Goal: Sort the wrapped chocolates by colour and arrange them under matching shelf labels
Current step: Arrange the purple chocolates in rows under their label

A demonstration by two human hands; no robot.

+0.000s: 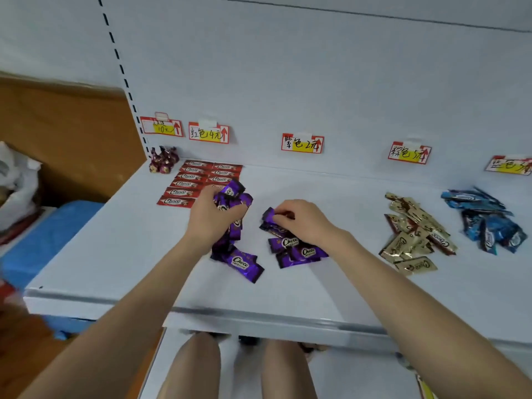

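On the white shelf (pixel 144 240), in front of the purple label (pixel 302 144), the purple chocolates (pixel 296 251) lie in a loose heap, not yet in rows. One stray purple bar (pixel 241 262) lies nearest the shelf's front edge.

We see three ways this could go wrong. Our left hand (pixel 214 217) is very full, and the glossy wrappers look slippery, so a few bars could slide out. That hand is just beside the tidy red chocolates (pixel 198 180), and a dropped bar or a careless knuckle could knock those rows askew. It also sits closer to the red label (pixel 208 133) than to the purple one, so we might set the bunch down too far left. The gold chocolates (pixel 417 234) and blue chocolates (pixel 486 220) lie well apart to the right and seem out of danger.

Our left hand is curled tight round a bunch (pixel 233 197) of purple bars. Several poke out above the fingers and more hang below the palm. Our right hand (pixel 302 223) pinches a single purple chocolate (pixel 269 216) between thumb and fingertips, just above the heap. We cannot tell whether its wrist touches the bars beneath.
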